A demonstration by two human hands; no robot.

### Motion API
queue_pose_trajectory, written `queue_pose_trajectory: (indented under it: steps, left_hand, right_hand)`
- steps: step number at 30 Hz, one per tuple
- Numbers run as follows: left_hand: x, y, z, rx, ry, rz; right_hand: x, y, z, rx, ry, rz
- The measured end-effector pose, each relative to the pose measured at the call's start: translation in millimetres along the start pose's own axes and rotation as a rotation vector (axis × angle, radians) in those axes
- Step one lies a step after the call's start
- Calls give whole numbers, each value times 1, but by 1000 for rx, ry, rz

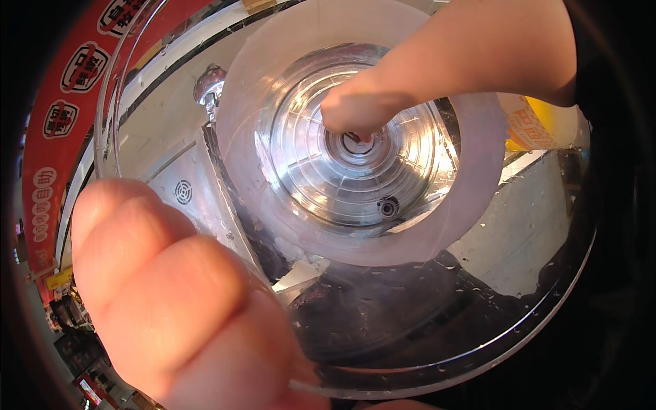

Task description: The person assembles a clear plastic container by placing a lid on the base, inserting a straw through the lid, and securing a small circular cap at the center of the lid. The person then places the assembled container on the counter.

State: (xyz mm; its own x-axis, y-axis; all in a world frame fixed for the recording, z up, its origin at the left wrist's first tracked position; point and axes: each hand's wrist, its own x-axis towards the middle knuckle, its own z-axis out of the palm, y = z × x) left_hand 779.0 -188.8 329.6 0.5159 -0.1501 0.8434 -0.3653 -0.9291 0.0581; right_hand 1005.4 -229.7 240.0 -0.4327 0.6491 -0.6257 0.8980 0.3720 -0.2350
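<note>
A large round clear plastic cover [471, 372], dotted with droplets, fills most of the view. My left hand [178, 294] is close to the camera, its fingers curled over the cover's rim at the lower left. In the middle of the cover lies a wide frosted ring [482, 164] around a shiny, transparent disc with concentric ridges [328, 198]. From the upper right my right hand [362, 106] reaches to the hub of that disc. Its fingers are bent together there, and what they hold, if anything, is hidden. A small dark round fitting [388, 207] sits low on the disc.
A grey metal panel with a round vent [183, 192] shows through the plastic on the left, below a shiny rounded metal fitting [210, 85]. A red printed band [55, 150] curves along the left. An orange-and-white container [543, 123] stands at the right.
</note>
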Motion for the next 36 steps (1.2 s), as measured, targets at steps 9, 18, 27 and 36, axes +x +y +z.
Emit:
queue_pose_trajectory:
  steps: [9, 18, 27, 36]
  left_hand:
    - [-5, 2, 0, -7, 4, -41]
    - [-3, 1, 2, -23, 40, -27]
    - [-3, -6, 7, -67, 60, 37]
    - [2, -5, 5, -61, 26, 17]
  right_hand:
    - [11, 17, 18, -105, 123, -196]
    - [13, 18, 13, -29, -1, 31]
    - [9, 11, 5, -82, -13, -53]
    - [-1, 5, 5, -40, 0, 8]
